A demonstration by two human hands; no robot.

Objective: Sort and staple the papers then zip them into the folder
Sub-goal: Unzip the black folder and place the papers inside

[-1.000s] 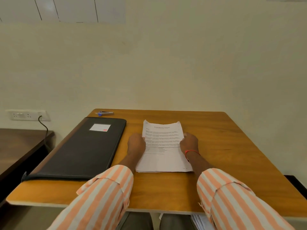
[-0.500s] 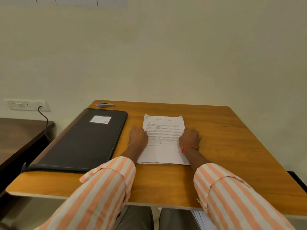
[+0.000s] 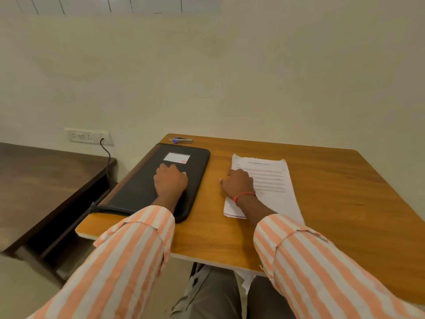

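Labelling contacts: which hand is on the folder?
The left hand, resting on the black folder; the right hand lies on the papers beside it instead.

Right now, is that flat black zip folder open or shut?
Shut: the black folder lies flat, cover down, the left hand resting on it.

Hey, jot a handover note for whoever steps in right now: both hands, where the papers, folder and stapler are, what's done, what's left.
Left hand lies flat on the closed black folder, at the left of the table.
Right hand rests on the paper stack, mid-table.
Stapler sits at the far edge, in neither hand.
Done: papers gathered in one stack.
Left: likely stapling, then filing and zipping.
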